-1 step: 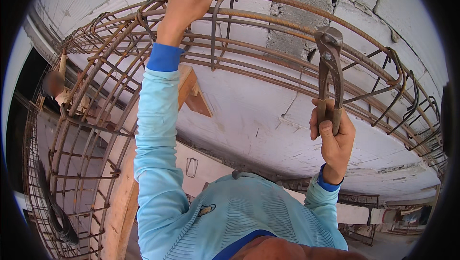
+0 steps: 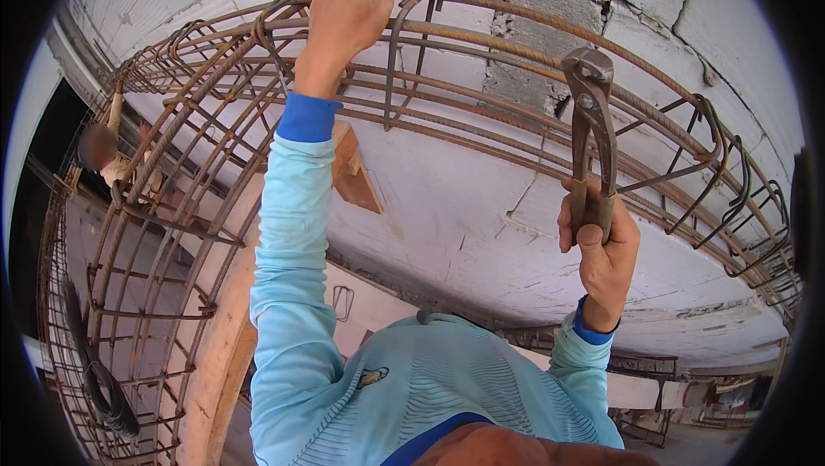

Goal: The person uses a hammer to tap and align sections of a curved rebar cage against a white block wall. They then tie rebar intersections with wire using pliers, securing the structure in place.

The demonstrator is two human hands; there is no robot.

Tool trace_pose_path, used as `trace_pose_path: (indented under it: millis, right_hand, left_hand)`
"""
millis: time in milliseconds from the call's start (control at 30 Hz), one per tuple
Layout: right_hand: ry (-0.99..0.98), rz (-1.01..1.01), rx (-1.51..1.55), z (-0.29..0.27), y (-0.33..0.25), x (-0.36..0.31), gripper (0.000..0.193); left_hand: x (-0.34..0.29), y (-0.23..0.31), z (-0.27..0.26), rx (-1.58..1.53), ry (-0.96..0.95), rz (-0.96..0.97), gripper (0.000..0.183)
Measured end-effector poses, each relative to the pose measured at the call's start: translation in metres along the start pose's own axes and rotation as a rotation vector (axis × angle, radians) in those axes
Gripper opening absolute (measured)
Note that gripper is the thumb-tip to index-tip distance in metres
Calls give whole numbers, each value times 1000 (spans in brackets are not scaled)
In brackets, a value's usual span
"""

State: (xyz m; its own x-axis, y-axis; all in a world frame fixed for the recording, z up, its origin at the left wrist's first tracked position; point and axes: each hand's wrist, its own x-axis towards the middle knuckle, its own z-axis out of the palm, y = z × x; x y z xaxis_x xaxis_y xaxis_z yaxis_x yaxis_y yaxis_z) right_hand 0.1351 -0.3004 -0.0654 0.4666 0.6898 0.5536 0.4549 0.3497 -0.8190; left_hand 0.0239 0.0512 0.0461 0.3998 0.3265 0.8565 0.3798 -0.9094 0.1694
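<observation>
My left hand [image 2: 351, 21] reaches up to the top of a rusty rebar cage, its fingers curled over the upper rebar [image 2: 537, 18] and mostly hidden, the thumb pointing up. Just right of that hand, a bent steel stirrup [image 2: 392, 58] hooks around the cage's long bars. In front of the cage, my right hand [image 2: 608, 255] holds a pair of end-cutting pincers [image 2: 588, 105] upright by the handles. Their worn head points up and overlaps the bars in view; whether it touches them I cannot tell.
Behind the cage stands a white block wall [image 2: 430, 157] with a grey concrete strip [image 2: 537, 62]. A wooden beam [image 2: 215, 354] runs down the left. Dark wire [image 2: 107, 397] hangs on another cage. At far left is another person [image 2: 107, 157]. A loose stirrup [image 2: 343, 303] lies below.
My left hand has shifted slightly right, and the stirrup beside it appears a little farther right too. The pincers stay nearly still in my right hand.
</observation>
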Motion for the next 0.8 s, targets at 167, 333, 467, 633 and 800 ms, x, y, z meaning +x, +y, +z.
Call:
trace_pose_path:
  millis: [167, 333, 467, 633, 800]
  right_hand:
    - [-189, -300, -309, 10, -36, 66, 62]
    - [-117, -603, -632, 43, -64, 123, 53]
    - [-19, -499, -638, 46, -69, 154, 51]
    - [-91, -531, -713, 55, -73, 194, 42]
    - [-274, -1024, -964, 98, -94, 235, 35]
  left_hand:
    - [-18, -1, 26, -218, 438, 132, 49]
    - [-7, -3, 30, -305, 558, 129, 39]
    - [-2, -3, 35, -340, 775, 129, 35]
    - [-2, -7, 41, -276, 809, 159, 32]
    - [-2, -3, 37, -350, 904, 237, 32]
